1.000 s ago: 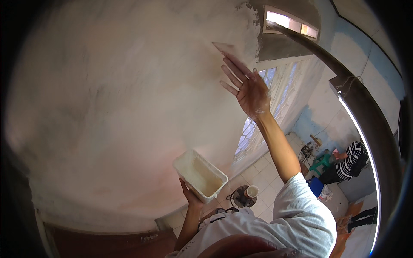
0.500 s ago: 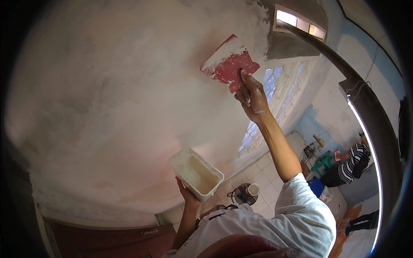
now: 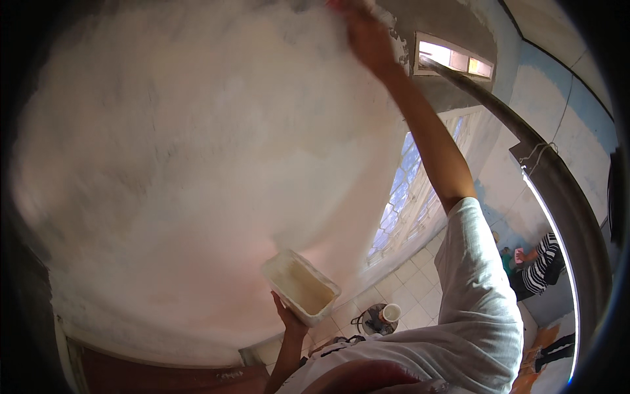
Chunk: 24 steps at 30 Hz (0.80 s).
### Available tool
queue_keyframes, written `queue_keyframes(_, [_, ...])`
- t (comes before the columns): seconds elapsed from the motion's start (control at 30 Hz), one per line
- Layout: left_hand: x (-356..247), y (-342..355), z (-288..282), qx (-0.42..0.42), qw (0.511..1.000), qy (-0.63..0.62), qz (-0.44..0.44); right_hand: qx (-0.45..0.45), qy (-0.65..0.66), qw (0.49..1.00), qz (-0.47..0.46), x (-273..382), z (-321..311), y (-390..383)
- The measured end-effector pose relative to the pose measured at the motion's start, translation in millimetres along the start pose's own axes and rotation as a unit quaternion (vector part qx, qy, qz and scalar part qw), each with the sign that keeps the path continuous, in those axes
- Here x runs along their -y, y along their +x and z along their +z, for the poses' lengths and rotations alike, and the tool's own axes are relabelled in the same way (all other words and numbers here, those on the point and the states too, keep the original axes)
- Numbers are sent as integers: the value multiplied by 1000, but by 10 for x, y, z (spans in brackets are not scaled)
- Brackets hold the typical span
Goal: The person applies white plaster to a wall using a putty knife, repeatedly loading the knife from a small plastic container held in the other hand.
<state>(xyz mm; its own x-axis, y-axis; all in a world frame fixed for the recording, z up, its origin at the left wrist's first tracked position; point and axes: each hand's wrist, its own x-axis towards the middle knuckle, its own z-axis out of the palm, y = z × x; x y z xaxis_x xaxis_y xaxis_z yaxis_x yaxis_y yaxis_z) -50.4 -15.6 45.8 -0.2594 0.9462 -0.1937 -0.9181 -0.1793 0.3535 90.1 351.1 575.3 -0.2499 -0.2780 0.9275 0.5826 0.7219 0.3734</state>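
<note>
My left hand [image 3: 287,315] grips a white rectangular tub [image 3: 282,266] by its side, low in front of the wall. Pale residue coats the tub's inside. Stretched up to the top edge of the picture, my right hand [image 3: 373,41] is smeared by motion and closed around a red putty knife [image 3: 336,4]. Only a small red part of the knife shows; its blade lies out of the picture. The plastered wall [image 3: 190,164] before me is patchy white, grey and pinkish.
A window with a patterned grille [image 3: 403,190] is right of the wall, below a small vent opening [image 3: 453,58]. A round stool [image 3: 373,322] bears a white cup-like container [image 3: 391,312]. A curved dark pole [image 3: 564,177] crosses the right side. Beyond it is a person in stripes [image 3: 541,266].
My right hand has moved up and slightly left, carrying the putty knife mostly out of the picture. My left hand still holds the tub, now slightly lower in the picture.
</note>
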Motion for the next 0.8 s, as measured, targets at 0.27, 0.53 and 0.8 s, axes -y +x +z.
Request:
queue_keyframes(0.27, [28, -34, 224, 0, 1000, -14, -4, 187, 84, 976, -68, 1538, -650, -1693])
queue_keyframes(0.53, [52, 86, 40, 5, 1000, -14, -20, -14, -20, 974, 223, -188, -774, -593])
queue_keyframes(0.8, [86, 98, -102, -5, 1000, -29, 10, 90, -13, 996, -26, 1186, -68, -1451])
